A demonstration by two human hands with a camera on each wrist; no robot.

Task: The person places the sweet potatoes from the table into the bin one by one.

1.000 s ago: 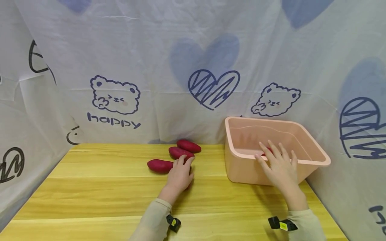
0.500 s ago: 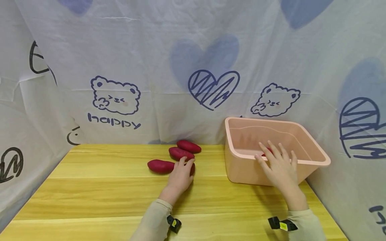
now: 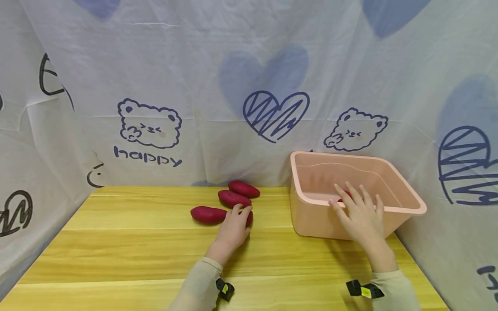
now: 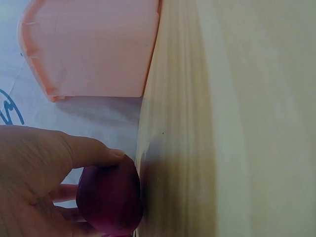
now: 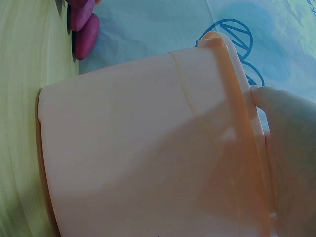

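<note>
My left hand (image 3: 232, 228) grips a dark red sweet potato (image 4: 111, 197) low at the table, thumb on one side and fingers on the other; only its right end shows from the head. Just left of that hand lies another sweet potato (image 3: 207, 215). Two more, a middle sweet potato (image 3: 234, 198) and a rear sweet potato (image 3: 244, 189), lie behind it. My right hand (image 3: 362, 218) rests at the near rim of a pink plastic bin (image 3: 323, 220), its fingers spread over the opening. Between those fingers a bit of something red (image 3: 345, 195) shows inside the bin.
The bin stands at the right on a wood-grain table (image 3: 128, 250). A printed white cloth (image 3: 218, 142) hangs behind the table's back edge and along both sides. Each wrist carries a small black strap camera, such as the left strap camera (image 3: 225, 289).
The sweet potato under my left hand has shifted slightly right, so more of its end shows. My left hand's fingers have drawn slightly nearer. The right hand and bin have stayed put.
</note>
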